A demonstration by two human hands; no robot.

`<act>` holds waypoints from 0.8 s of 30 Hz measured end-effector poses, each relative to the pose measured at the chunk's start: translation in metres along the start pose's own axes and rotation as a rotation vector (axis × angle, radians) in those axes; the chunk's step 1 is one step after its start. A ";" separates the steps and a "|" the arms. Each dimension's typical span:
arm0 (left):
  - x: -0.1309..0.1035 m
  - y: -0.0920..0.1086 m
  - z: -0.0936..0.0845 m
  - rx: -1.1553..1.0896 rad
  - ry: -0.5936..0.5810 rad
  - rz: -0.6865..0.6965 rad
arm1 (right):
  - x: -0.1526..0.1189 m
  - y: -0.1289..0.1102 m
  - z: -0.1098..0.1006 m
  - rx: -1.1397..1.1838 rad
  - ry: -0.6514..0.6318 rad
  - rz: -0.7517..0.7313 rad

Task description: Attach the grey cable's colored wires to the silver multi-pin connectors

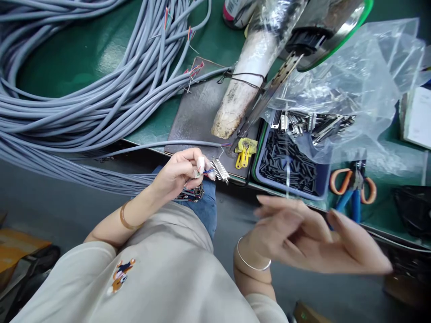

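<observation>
My left hand [188, 169] is closed around thin coloured wires beside a metal multi-pin connector [219, 170], with white wrapping on a fingertip. Just above it, a grey cable [188, 143] with stripped wire ends lies on a dark board [202, 103]. Raised off the table's front edge, my right hand [313, 233] is blurred, its fingers apart and nothing seen in them. Nearest to it are pliers with blue handles [355, 197], orange-handled scissors [340, 180] and a blue tray [321, 188] of small black tubes. Yellow clips [243, 157] lie on the board.
A large bundle of grey cables [101, 107] covers the table's left side. A plastic-wrapped roll [242, 85] and a soldering iron [262, 101] point toward the front. Behind the tray sits a clear bag [367, 89] near metal connectors [303, 123].
</observation>
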State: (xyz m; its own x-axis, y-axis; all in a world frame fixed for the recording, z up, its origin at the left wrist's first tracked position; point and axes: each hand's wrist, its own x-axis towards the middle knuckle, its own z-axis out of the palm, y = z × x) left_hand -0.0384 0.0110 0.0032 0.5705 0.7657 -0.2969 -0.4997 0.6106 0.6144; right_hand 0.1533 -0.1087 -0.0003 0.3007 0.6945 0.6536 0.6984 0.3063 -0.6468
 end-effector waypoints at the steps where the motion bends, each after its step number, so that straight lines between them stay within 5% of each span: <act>1: 0.000 0.000 0.000 -0.006 -0.007 0.000 | 0.004 -0.002 0.009 -0.020 0.031 -0.034; 8: -0.002 -0.003 0.002 0.072 -0.012 0.058 | 0.023 -0.018 0.038 -0.098 -0.140 -0.254; 16: -0.001 -0.013 0.007 0.375 0.116 0.120 | 0.022 0.004 0.053 -0.068 -0.086 -0.140; 24: 0.011 -0.018 0.017 0.476 0.229 0.394 | 0.022 0.012 0.057 -0.027 -0.130 -0.109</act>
State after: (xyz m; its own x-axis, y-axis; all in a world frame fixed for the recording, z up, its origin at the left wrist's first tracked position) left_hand -0.0119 0.0050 0.0007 0.2245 0.9694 -0.0994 -0.2699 0.1599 0.9495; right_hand 0.1310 -0.0525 -0.0157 0.1372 0.7368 0.6621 0.7402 0.3679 -0.5628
